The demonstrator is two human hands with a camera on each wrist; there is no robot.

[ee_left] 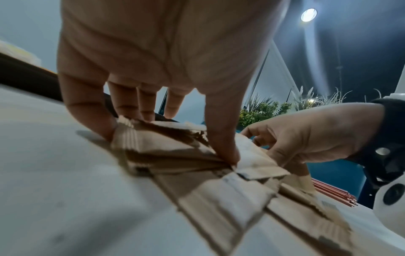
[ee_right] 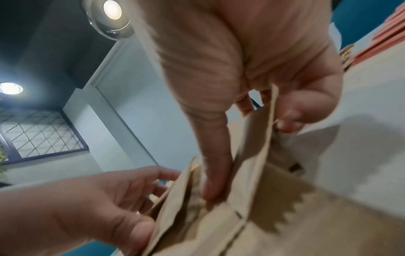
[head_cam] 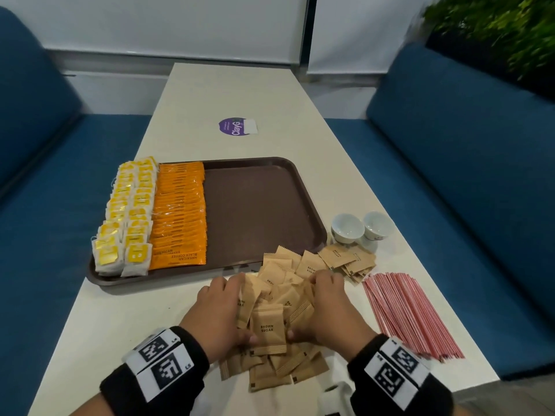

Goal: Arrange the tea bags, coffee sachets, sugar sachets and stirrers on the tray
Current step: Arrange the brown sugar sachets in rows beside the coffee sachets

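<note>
- Table [head_cam: 228, 94] — a long, pale top between two blue benches [head_cam: 468, 151]; a brown tray [head_cam: 264, 202] lies on its near half, towards the left edge.
- Tea bags [head_cam: 123, 217] — two rows of white and yellow packets, overlapped front to back, fill the left strip of the tray.
- Coffee sachets [head_cam: 180, 214] — one overlapped row of orange packets, just right of the tea bags and touching them; the right half of the tray is bare brown surface.
- Sugar sachets [head_cam: 270, 325] — a loose heap of brown paper packets printed "BROWN SUGAR", lying on the table in front of the tray; the far edge of the heap overlaps the tray's near rim, and a few lie off to the right near the cups.
- Left hand [head_cam: 216, 310] — set against the left side of the heap, its fingers curled down round a bunch of packets and its thumb pressed on the top one.
- Right hand [head_cam: 327, 307] — mirrors it on the right side, fingers curled round the same bunch, thumb pressing in from the near edge. The bunch is thus squeezed between both hands.
- Stirrers [head_cam: 411, 313] — a flat spread of thin red sticks on the table right of the heap, apart from the right hand.
- Two white cups [head_cam: 360, 228] — upright, side by side, just beyond the tray's right near corner.
- A round purple sticker [head_cam: 232, 126] marks the table's far half.
</note>
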